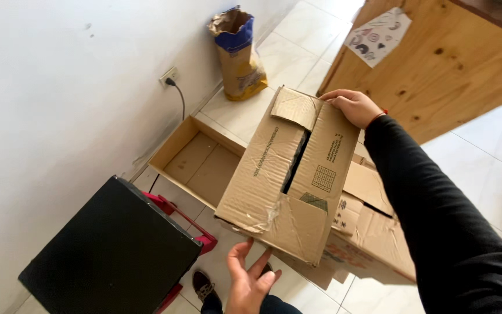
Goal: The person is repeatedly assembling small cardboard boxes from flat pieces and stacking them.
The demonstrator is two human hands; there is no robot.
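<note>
The right hand (352,106) has its grip closed on the far end of a box (289,174) held above the floor (297,52); the left hand (251,282), fingers spread, touches its near edge. White tiles, white wall. Three boxes, one paper sack (238,55), one black stool (111,256).

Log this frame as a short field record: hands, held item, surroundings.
right hand: grips far edge of box
left hand: open, fingers under near edge of box
box state: cardboard, top flaps closed with a gap between them, held above the floor
below box: open tray and flattened cardboard on tiled floor
left: black panel over red frame
by wall: paper sack, wall socket
top right: wooden cabinet
</note>
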